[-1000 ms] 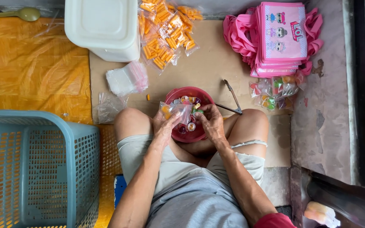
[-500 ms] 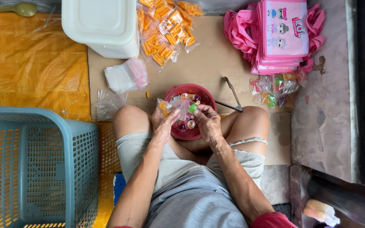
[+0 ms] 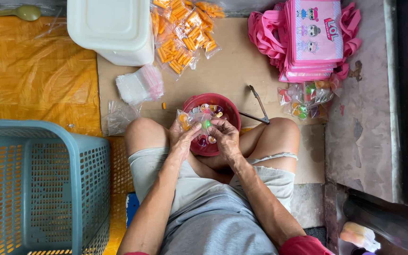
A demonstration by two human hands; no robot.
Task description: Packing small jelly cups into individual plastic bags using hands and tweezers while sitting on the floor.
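I sit cross-legged over a red bowl holding small coloured candies. My left hand grips a small clear plastic bag with several candies in it, held just above the bowl. My right hand is at the bag's mouth, fingertips pinching a green candy there. Both hands meet over the bowl between my knees.
Metal tongs lie right of the bowl. A stack of empty clear bags and a white tub sit ahead, beside packets of orange snacks. Pink bags and filled candy packets lie right. A blue-grey basket stands left.
The hands and the small bag have stayed over the bowl; the right fingers have shifted slightly at the bag's mouth with a candy.
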